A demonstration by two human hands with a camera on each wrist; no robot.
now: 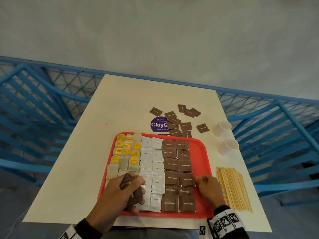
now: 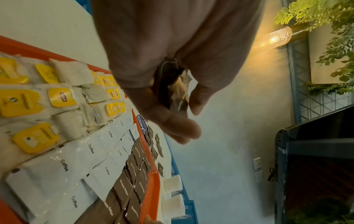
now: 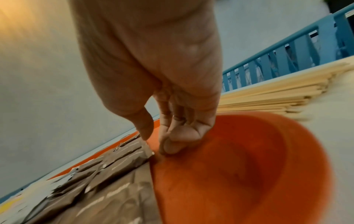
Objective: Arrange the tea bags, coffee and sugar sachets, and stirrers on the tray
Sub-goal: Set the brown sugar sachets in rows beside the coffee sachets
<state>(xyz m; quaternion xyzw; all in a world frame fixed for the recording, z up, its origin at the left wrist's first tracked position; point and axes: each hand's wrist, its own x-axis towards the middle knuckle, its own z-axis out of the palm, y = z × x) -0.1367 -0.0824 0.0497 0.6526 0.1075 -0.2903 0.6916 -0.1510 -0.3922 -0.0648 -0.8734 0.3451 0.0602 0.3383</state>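
A red tray (image 1: 205, 152) lies on the cream table (image 1: 77, 178). It holds columns of yellow-tagged tea bags (image 1: 126, 152), white coffee sachets (image 1: 151, 168) and brown sugar sachets (image 1: 177, 169). My left hand (image 1: 127, 187) hovers over the tray's near left part and grips a small bunch of brown sugar sachets (image 1: 127, 182), seen between thumb and fingers in the left wrist view (image 2: 178, 91). My right hand (image 1: 205, 182) is at the right edge of the sugar columns, its fingers curled in and holding nothing. Its thumb tip (image 3: 145, 133) meets the corner of a brown sachet (image 3: 130, 153).
A flat pile of wooden stirrers (image 1: 233, 187) lies on the table right of the tray. Several loose brown sachets (image 1: 174, 121) are scattered beyond the tray, over a purple sticker (image 1: 158, 125). Two white paper cups (image 1: 221, 128) stand at the far right. Blue railing (image 1: 43, 109) surrounds the table.
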